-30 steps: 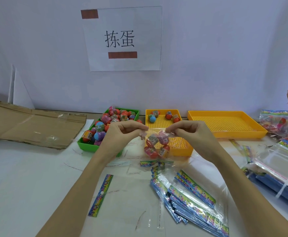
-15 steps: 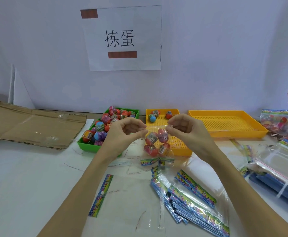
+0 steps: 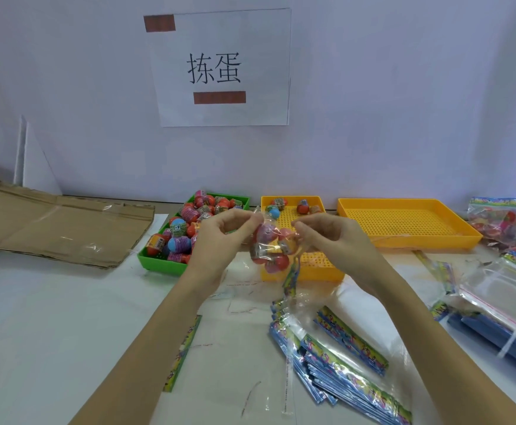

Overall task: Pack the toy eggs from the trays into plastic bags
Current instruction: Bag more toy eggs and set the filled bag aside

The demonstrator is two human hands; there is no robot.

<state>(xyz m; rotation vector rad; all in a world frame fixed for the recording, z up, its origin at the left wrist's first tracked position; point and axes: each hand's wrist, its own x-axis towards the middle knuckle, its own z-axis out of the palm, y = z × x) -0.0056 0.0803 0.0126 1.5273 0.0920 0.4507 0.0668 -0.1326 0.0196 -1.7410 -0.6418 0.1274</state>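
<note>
A clear plastic bag (image 3: 271, 250) with several red and pink toy eggs inside hangs between my hands above the table. My left hand (image 3: 219, 240) pinches its upper left corner and my right hand (image 3: 330, 240) pinches its right side; the bag is tilted and its printed header strip dangles below. Behind my left hand, a green tray (image 3: 155, 265) is heaped with toy eggs. The small yellow tray (image 3: 321, 271) behind the bag holds three eggs at its far end.
A large yellow tray (image 3: 410, 240) sits at the right. Filled bags (image 3: 501, 222) lie at the far right. A stack of flat printed bags (image 3: 342, 369) lies in front, clear zip bags (image 3: 501, 296) to the right, and flattened cardboard (image 3: 54, 228) on the left.
The bag has turned between my hands, tilting so its header strip now hangs down. Both hands stayed close together over the trays.
</note>
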